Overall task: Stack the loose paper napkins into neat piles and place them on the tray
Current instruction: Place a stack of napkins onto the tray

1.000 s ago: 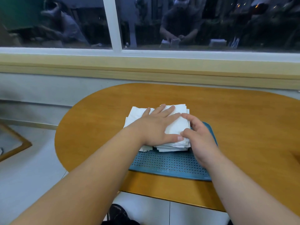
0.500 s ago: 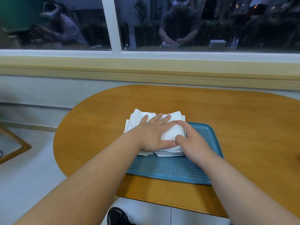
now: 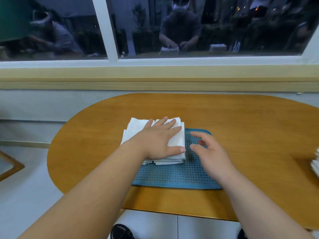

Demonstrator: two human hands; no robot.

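Napkins in square pile; perforated tray

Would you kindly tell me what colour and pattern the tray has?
The tray is teal blue, covered with rows of small perforations, as the head view shows.

Your left forearm and right forearm are bare, uncovered from the bottom of the frame up to the wrists, and your left hand and right hand are bare as well. Your left thumbnail is cut short and rounded. You wear dark shoes: the left shoe shows a rounded toe, the right shoe only a sliver.
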